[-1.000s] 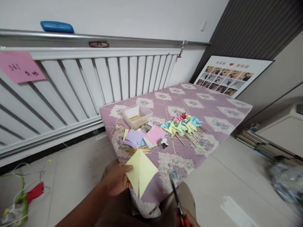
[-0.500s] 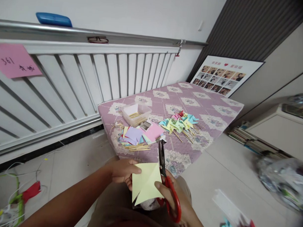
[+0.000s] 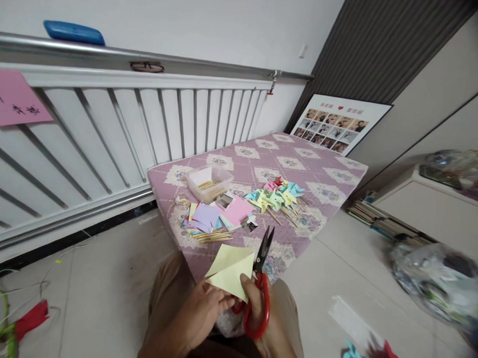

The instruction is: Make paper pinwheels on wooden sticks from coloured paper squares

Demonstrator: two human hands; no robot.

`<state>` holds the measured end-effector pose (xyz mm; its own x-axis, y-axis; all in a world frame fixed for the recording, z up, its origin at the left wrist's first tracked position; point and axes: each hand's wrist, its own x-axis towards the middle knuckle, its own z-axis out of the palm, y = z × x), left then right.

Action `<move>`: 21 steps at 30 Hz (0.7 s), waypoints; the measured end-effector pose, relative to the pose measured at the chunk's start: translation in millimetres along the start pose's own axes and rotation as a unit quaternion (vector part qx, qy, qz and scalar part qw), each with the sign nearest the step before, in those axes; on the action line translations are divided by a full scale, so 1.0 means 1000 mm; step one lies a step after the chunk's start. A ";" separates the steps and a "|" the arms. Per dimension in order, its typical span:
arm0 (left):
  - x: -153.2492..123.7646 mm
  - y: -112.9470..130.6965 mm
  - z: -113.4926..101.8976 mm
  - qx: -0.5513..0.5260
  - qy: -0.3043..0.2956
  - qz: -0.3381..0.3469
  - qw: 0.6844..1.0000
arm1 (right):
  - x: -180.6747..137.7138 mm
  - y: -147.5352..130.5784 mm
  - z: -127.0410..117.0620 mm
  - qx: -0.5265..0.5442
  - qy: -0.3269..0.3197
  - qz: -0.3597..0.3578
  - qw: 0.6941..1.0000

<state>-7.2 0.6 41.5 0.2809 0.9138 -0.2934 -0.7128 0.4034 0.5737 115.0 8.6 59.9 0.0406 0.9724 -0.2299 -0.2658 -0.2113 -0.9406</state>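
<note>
My left hand (image 3: 197,316) pinches the near corner of a pale yellow creased paper square (image 3: 230,267) held above my lap. My right hand (image 3: 260,310) grips red-handled scissors (image 3: 259,284); their dark blades are parted and point up and away, right beside the paper's right edge. Both hands nearly touch under the paper. Just beyond them is the purple quilted mattress (image 3: 325,174), which carries a pile of coloured paper squares (image 3: 214,216), a bundle of thin wooden sticks (image 3: 213,235) and a heap of finished paper pinwheels (image 3: 277,196).
A clear plastic box (image 3: 209,182) with sticks stands at the mattress's left. A white radiator (image 3: 127,128) runs behind, with a pink note (image 3: 14,98). A framed photo collage (image 3: 335,125) leans at the back. Books (image 3: 382,223), a plastic bag (image 3: 435,282) and loose pinwheels (image 3: 374,356) lie on the floor.
The scissors came up from low at my right to the paper's right edge. My left hand turned the yellow paper and drew it closer; the blades now stand parted.
</note>
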 end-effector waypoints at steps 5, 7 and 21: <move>0.007 -0.007 0.008 0.036 0.036 0.046 0.998 | 0.002 0.005 -0.001 0.018 -0.001 -0.029 0.999; 0.011 -0.004 0.012 0.035 0.043 0.035 0.998 | 0.004 0.008 -0.004 0.010 0.001 -0.027 1.000; 0.040 0.007 -0.009 0.172 0.101 0.092 0.976 | -0.035 0.003 -0.061 -0.097 -0.055 0.027 0.993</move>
<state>-6.5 39.6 26.5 0.0110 0.9583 -0.2855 -0.4725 0.2566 0.8431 171.8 -32.2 50.3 -0.0781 0.9615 -0.2634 -0.0737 -0.2691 -0.9603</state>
